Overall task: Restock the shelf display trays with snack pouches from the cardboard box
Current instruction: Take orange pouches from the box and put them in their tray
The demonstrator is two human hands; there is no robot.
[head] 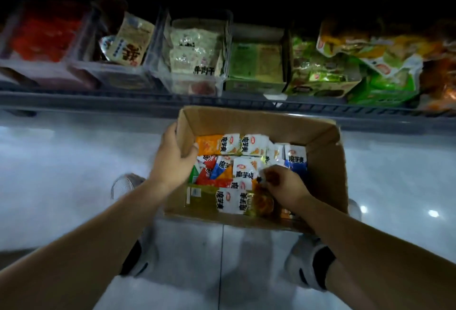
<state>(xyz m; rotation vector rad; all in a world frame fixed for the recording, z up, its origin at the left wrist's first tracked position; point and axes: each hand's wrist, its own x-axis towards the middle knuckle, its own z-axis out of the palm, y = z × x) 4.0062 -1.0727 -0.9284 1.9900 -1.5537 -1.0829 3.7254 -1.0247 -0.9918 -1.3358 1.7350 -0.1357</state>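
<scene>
An open cardboard box (325,161) sits low in front of the shelf, filled with several snack pouches (243,170) in orange, white, blue, red and green. My left hand (174,159) grips the box's left wall, thumb inside over an orange pouch. Inside the box at the lower right, my right hand (283,185) pinches a small orange-brown pouch (264,198). Clear display trays (158,45) on the shelf above hold pale and green pouches.
The shelf edge (123,102) runs across just behind the box. Green cardboard display cartons (256,67) and loose green and orange bags (385,62) fill the right of the shelf. My shoes (311,265) stand on the pale tiled floor under the box.
</scene>
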